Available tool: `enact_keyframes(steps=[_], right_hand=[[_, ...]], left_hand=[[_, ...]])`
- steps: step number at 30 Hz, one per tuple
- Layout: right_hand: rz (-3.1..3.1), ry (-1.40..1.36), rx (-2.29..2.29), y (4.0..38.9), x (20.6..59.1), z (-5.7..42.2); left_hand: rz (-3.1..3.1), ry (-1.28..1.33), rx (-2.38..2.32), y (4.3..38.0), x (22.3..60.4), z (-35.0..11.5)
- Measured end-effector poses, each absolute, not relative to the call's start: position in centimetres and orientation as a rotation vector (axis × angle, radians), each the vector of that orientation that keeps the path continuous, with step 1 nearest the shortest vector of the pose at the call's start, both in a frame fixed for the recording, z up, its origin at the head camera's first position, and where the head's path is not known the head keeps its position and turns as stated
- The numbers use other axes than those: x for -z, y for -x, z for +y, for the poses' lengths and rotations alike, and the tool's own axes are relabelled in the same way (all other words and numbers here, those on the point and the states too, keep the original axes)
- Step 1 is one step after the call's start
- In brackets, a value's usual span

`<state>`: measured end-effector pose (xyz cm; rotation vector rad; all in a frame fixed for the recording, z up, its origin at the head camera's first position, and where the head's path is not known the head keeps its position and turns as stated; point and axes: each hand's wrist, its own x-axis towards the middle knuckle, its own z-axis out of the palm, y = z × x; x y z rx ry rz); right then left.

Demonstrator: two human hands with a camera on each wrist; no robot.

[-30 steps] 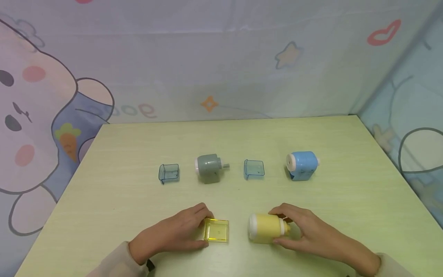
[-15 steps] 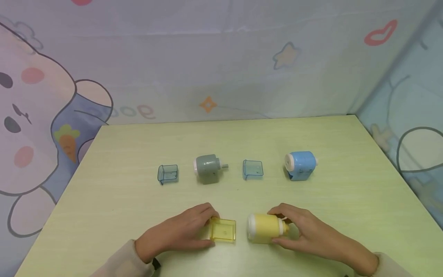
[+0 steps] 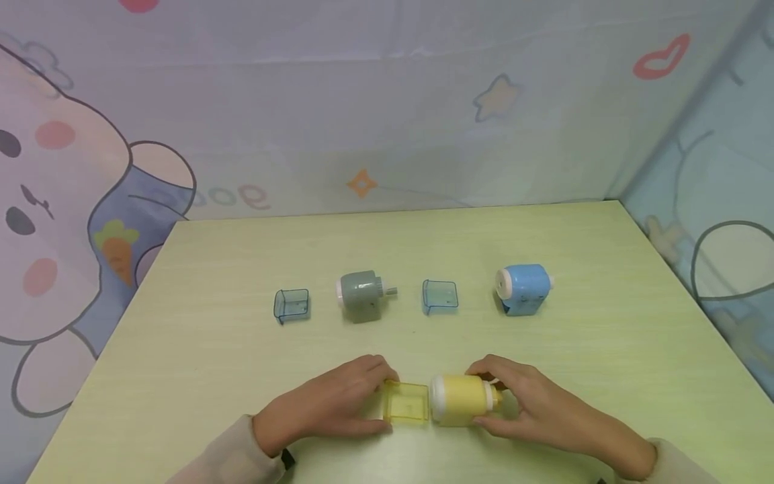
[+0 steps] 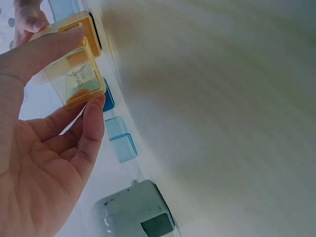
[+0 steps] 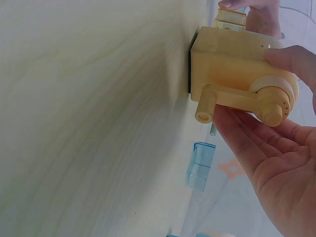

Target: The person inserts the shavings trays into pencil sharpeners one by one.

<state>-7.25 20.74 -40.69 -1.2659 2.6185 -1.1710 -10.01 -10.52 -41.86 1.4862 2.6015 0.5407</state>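
Observation:
My left hand (image 3: 332, 403) pinches a clear yellow shavings drawer (image 3: 408, 403) between thumb and fingers, low over the table. Its right edge lies right beside the white-rimmed end of a yellow pencil sharpener (image 3: 461, 398); whether they touch I cannot tell. My right hand (image 3: 538, 407) holds the sharpener near its crank end, thumb on one side and fingers on the other. The yellow crank handle (image 5: 205, 108) shows in the right wrist view, pointing away from the drawer. In the left wrist view, the drawer (image 4: 79, 79) has its open side visible and printed letters on it.
Farther back on the pale table (image 3: 211, 269) stand a grey-green sharpener (image 3: 361, 296) and a blue sharpener (image 3: 525, 289). Two clear blue drawers (image 3: 292, 306) lie in the same row. A printed cloth (image 3: 302, 101) hangs behind the table.
My left hand has slid the yellow drawer rightward, closing the gap to the sharpener. My right hand and the yellow sharpener have stayed nearly in place.

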Motion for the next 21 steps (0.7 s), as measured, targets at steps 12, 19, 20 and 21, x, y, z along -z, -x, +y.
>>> enact_keyframes(steps=[12,19,20,21], right_hand=[[2.63,1.24,1.166,7.24,40.84,20.76],[2.626,1.234,1.167,7.21,40.85,20.81],[2.627,1.231,1.166,7.21,40.86,20.82],[2.627,1.228,1.164,7.21,40.86,20.83]], left_hand=[[2.623,-1.528,-0.489,9.96,41.81,-9.88],[2.636,-1.557,-0.46,9.98,41.87,-9.8],[2.637,-1.557,-0.458,9.99,41.89,-9.78],[2.637,-1.558,-0.459,10.01,41.9,-9.76]])
